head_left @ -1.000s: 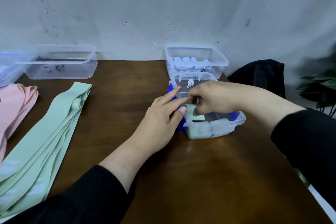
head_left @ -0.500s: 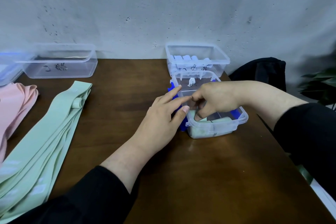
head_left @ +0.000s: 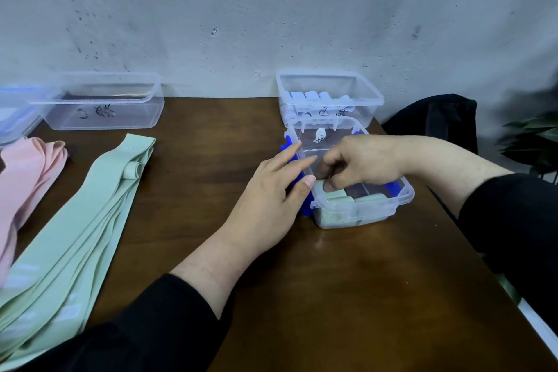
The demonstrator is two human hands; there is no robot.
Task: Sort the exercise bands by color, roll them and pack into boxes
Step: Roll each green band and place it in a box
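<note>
A small clear box with blue latches (head_left: 405, 194) stands right of centre on the brown table, with rolled pale green bands (head_left: 338, 200) inside at its near end. My right hand (head_left: 365, 160) reaches down into the box, its curled fingertips and thumb pinching a green roll against the others. My left hand (head_left: 271, 199) rests against the box's left side, fingers straight along the rim and blue latch. Flat green bands (head_left: 75, 235) lie in a long stack at the left, beside pink bands (head_left: 24, 172).
Behind the small box stands a clear box (head_left: 373, 95) holding pale blue-white rolls. Another clear labelled box (head_left: 102, 118) and a blue-lidded one (head_left: 15, 115) sit at the back left by the wall. A black bag (head_left: 437, 118) and a plant (head_left: 534, 142) are off the table's right edge.
My right hand has lowered the green roll from above the rim down into the box beside the other rolls. My left hand has stayed against the box's side.
</note>
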